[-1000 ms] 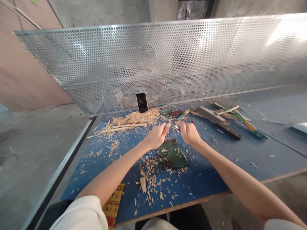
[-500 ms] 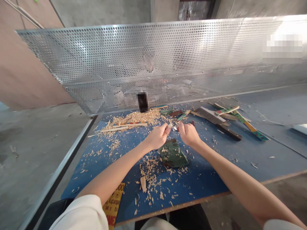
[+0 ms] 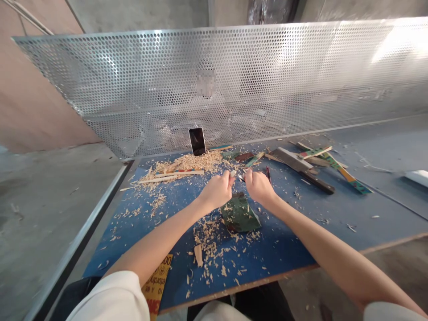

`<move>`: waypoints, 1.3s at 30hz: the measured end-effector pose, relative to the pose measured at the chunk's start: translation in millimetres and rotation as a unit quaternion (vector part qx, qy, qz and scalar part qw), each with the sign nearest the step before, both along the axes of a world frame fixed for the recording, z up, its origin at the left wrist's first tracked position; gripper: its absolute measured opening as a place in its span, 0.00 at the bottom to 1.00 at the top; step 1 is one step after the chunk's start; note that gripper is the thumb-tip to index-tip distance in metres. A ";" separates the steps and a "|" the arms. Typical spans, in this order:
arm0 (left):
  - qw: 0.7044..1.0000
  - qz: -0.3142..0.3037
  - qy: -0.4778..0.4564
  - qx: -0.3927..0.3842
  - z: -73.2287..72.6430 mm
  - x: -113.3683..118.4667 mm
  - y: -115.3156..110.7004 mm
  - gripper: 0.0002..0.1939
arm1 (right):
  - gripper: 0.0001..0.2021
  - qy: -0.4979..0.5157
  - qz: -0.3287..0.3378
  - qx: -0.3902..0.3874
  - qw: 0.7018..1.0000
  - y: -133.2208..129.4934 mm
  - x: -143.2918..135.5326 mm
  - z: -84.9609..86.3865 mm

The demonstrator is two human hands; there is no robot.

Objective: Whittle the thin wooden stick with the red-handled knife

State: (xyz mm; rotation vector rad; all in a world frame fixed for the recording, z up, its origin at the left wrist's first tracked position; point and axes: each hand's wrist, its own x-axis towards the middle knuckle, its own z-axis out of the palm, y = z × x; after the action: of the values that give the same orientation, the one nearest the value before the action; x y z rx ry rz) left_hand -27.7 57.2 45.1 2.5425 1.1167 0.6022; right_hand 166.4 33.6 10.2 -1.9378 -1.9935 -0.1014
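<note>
Near the middle of the blue table [image 3: 284, 247], my left hand [image 3: 219, 189] is closed on a small pale wood piece [image 3: 233, 173], whose end sticks out past the fingers. Just to its right, my right hand [image 3: 260, 186] is closed round a knife [image 3: 241, 177]; its short shiny blade points toward the wood piece, and the handle is hidden in the fist. Whether blade and wood touch is too small to tell. Below the hands lies a dark green sheet [image 3: 240, 213] with shavings around it.
A phone [image 3: 197, 141] stands behind a pile of shavings [image 3: 207, 161], against a perforated metal screen [image 3: 167, 80]. A saw [image 3: 301, 168] and painted wood strips [image 3: 347, 174] lie right. A yellow printed sheet [image 3: 157, 285] is at the near left edge.
The view has shifted slightly. The blade in my right hand shows at a slightly different angle beside the wood piece; both hands keep their hold.
</note>
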 end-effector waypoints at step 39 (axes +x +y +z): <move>0.996 0.008 -0.053 -0.069 -5.9 6.8 -5.4 0.22 | 0.20 -0.110 0.005 -0.093 0.990 -4.8 -7.8 10.2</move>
State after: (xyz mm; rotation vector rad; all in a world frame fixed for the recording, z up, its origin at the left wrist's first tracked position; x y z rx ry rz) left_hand -20.9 51.8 39.3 2.3594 1.1022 0.6319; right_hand 158.6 28.8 20.4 -2.1114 -2.2228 -0.1366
